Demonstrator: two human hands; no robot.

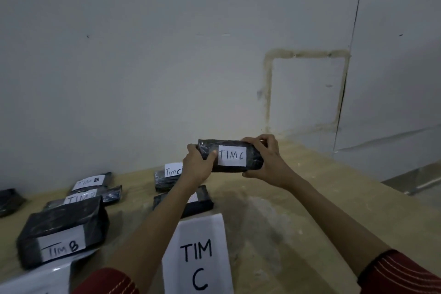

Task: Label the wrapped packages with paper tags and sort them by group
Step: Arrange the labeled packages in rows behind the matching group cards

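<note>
I hold a black wrapped package (pixel 254 162) in the air above the table, its white tag (pixel 232 156) reading "TIM C". My left hand (pixel 196 166) grips its left end, thumb on the front face. My right hand (pixel 268 159) grips its right end. Below them lie two more black packages: one (pixel 164 180) tagged "TIM C" by the wall, and another (pixel 202 200) partly hidden by my left forearm. A large paper sheet (pixel 198 258) marked "TIM C" lies at the near edge.
To the left sit black packages tagged "TIM B": a large one (pixel 63 229) up front and two smaller (pixel 91 182) behind it. Another black package (pixel 9 200) is at the far left. The wooden table (pixel 310 210) meets a white wall behind.
</note>
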